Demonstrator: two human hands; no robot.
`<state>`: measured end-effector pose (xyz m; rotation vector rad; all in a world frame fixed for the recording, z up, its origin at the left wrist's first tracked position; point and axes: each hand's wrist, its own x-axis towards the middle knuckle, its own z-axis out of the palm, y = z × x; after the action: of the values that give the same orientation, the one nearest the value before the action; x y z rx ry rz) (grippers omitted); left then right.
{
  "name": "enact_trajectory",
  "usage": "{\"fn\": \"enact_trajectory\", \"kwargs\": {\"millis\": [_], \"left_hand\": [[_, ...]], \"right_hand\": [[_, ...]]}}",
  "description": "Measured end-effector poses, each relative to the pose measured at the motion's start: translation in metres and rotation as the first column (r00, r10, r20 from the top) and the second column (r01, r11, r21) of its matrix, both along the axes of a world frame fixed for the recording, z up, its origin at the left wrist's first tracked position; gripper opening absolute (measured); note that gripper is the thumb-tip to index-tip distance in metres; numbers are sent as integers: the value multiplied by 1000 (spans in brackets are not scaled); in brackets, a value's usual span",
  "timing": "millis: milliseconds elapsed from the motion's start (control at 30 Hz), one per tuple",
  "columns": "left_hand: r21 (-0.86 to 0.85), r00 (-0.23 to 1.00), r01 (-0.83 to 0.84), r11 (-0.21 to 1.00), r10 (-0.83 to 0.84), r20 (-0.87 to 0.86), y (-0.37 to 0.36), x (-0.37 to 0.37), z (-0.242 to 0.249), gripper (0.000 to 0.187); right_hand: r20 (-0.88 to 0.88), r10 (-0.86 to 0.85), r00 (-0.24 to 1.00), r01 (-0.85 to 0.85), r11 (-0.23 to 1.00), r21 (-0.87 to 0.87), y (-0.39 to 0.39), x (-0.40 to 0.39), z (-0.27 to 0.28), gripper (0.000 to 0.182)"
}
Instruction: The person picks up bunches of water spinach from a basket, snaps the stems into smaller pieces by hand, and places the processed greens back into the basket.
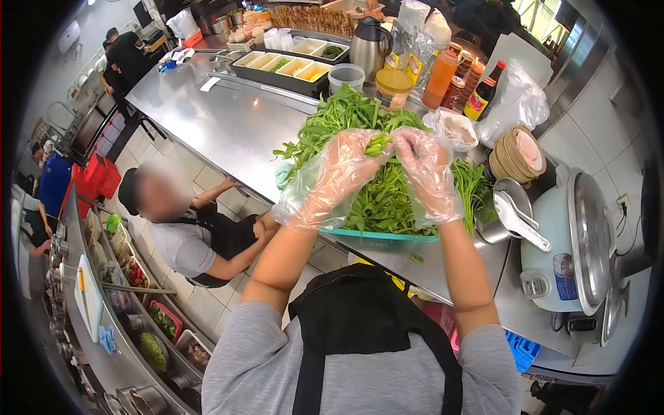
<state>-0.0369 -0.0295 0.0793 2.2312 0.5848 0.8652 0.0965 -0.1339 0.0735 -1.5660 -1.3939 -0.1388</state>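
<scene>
Both my hands wear clear plastic gloves and are raised over a heap of leafy greens [387, 197] in a teal tray [387, 236]. My left hand [351, 155] is closed round a few short green stems [377, 144], whose ends stick out toward the right. Just beside it, my right hand [423, 162] has its fingers pinched together near the stem ends; whatever they hold is too small to make out. Long thin stems [470, 183] lie to the right of my right hand.
A person [187, 228] stands left of the steel counter [200, 124]. Behind the greens are food containers [283, 67], a thermos [368, 48] and sauce bottles [440, 77]. To the right are stacked bowls [517, 153], a metal pot [494, 214] and a large cooker [567, 242].
</scene>
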Motion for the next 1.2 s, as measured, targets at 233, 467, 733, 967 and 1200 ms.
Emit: {"fn": "enact_trajectory", "kwargs": {"millis": [233,467,733,967,1200], "left_hand": [[-130,990,-49,990,65,124,7,-26,-15,29],[-417,863,114,902,118,492,29,-32,-28,25],[-553,977,100,827,23,211,20,-33,-25,25],[-203,960,-8,979,64,271,4,-1,-10,30],[188,959,-23,982,-32,283,1,10,-12,38]], "right_hand": [[78,-235,969,238,971,-24,-5,8,-55,18],[82,-317,945,322,859,-399,41,-14,-66,38],[-295,-277,915,196,941,-275,13,-11,-30,30],[-382,-76,921,25,990,-136,1,1,-18,26],[-548,-159,821,63,980,-189,-6,17,-26,29]]}}
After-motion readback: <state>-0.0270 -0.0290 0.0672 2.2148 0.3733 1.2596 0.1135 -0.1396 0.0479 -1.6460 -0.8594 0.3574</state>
